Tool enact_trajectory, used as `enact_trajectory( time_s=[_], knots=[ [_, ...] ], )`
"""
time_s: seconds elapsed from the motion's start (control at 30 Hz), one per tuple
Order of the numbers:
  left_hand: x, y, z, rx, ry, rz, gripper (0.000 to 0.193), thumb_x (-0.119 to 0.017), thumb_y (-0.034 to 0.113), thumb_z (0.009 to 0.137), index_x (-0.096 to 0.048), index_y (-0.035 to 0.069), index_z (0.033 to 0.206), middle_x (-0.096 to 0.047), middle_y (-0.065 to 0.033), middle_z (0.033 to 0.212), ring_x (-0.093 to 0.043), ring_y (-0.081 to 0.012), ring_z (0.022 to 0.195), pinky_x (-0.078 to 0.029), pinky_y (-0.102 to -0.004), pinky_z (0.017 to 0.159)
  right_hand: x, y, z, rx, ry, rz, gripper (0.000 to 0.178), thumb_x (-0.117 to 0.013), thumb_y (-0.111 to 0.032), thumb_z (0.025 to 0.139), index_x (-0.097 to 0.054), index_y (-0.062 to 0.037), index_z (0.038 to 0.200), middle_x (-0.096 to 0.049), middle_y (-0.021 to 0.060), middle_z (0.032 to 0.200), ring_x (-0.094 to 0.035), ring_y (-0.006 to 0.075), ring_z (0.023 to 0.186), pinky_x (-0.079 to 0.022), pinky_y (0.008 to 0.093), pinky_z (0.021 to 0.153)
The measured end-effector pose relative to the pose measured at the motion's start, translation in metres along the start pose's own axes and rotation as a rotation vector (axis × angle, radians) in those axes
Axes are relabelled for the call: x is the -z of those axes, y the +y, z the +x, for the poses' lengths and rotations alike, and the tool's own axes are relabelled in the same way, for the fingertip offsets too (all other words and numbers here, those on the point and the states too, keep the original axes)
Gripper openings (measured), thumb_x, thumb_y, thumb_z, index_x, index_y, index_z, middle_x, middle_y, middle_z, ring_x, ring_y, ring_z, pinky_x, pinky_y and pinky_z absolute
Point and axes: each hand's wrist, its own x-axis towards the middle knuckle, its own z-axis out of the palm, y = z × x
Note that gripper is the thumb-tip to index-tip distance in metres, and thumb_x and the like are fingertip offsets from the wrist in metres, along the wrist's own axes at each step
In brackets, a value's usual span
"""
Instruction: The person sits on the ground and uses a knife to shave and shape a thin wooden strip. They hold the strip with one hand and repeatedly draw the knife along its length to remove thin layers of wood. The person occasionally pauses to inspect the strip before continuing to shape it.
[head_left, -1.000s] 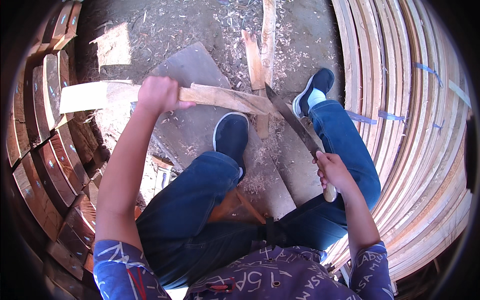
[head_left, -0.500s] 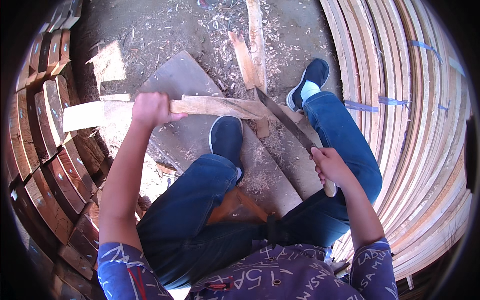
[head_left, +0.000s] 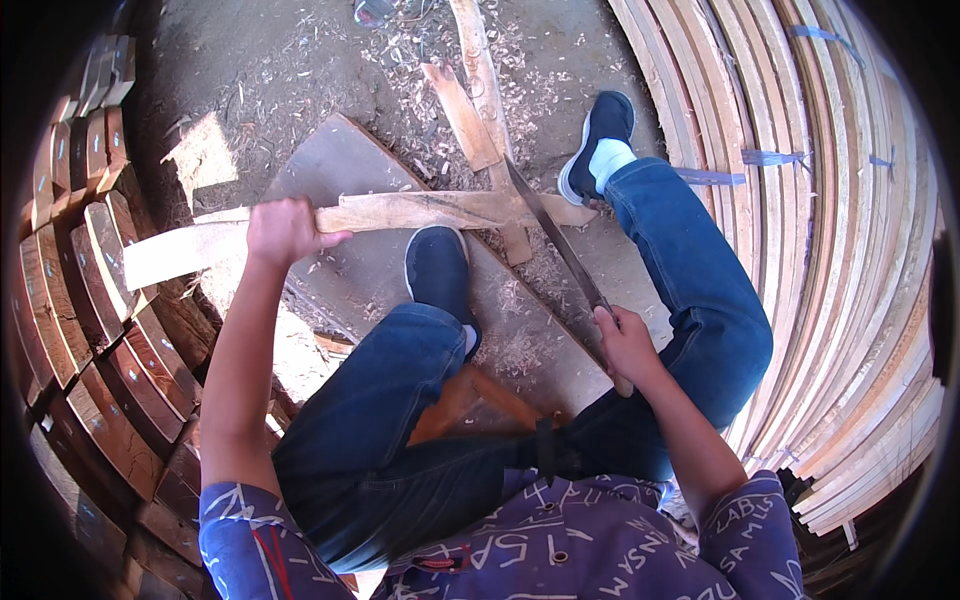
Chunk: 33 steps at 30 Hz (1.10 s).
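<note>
My left hand [head_left: 285,232] is wrapped around a long, pale, slightly curved piece of wood [head_left: 420,211] near its left end. The wood lies crosswise in front of me, over other strips at its right. My left shoe [head_left: 437,272] is beside its near edge, seemingly against it. In my right hand [head_left: 628,345] is a machete, gripped by its light wooden handle. Its long dark blade [head_left: 560,240] points away and to the left, passing over the right part of the wood; I cannot tell whether it touches.
Under the wood lies a flat grey board [head_left: 345,165]. Farther off are a long wood strip [head_left: 480,70] and a shorter piece [head_left: 460,115] among scattered shavings. Stacked timber [head_left: 100,330] lines the left; bundled long planks [head_left: 800,250] with blue ties curve along the right.
The view has shifted slightly. My right hand has come a little nearer my body, and the machete blade has turned, looking narrower. My left hand keeps its hold on the wood.
</note>
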Motion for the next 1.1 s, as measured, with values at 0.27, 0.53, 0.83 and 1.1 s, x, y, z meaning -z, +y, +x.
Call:
enact_trajectory(
  time_s=[0.27,0.53,0.83,1.1],
  knots=[
    [0.004,0.005,-0.014,0.11,-0.112,-0.055,0.08,-0.053,0.086,0.066,-0.061,0.006,0.062,-0.059,-0.0119,0.052,-0.065,-0.0255,0.051,-0.051,-0.0377,0.05,0.011,-0.045,-0.044,0.261,0.134,0.005,0.029,-0.048,-0.029,0.101,-0.057,-0.0018,0.098,-0.043,-0.0014,0.053,-0.042,0.0081,0.039,-0.037,0.0261,0.037],
    [-0.014,0.016,-0.032,0.212,-0.187,-0.147,0.075,-0.053,0.079,0.073,-0.066,0.005,0.075,-0.064,-0.013,0.059,-0.067,-0.0272,0.058,-0.052,-0.0388,0.053,0.0,-0.065,-0.05,0.261,0.084,0.003,0.029,-0.047,-0.028,0.101,-0.058,-0.0006,0.102,-0.045,-0.0007,0.056,-0.043,0.0083,0.039,-0.038,0.0246,0.039],
    [-0.012,0.016,-0.03,0.219,-0.2,-0.162,0.073,-0.052,0.079,0.074,-0.065,0.007,0.076,-0.065,-0.0097,0.061,-0.067,-0.0244,0.057,-0.052,-0.0377,0.052,0.001,-0.105,0.005,0.078,-0.015,0.022,0.027,-0.047,-0.03,0.101,-0.053,-0.0045,0.099,-0.048,0.001,0.059,-0.045,0.0107,0.041,-0.042,0.0277,0.04],
    [-0.006,0.017,-0.028,0.233,-0.236,-0.154,0.075,-0.05,0.081,0.074,-0.065,0.008,0.079,-0.065,-0.0095,0.06,-0.067,-0.0224,0.057,-0.051,-0.0364,0.05,0.041,-0.16,0.007,0.309,0.023,0.404,0.034,-0.041,-0.034,0.102,-0.053,-0.0031,0.108,-0.047,0.0025,0.063,-0.044,0.0111,0.046,-0.041,0.0285,0.042]
  ],
)
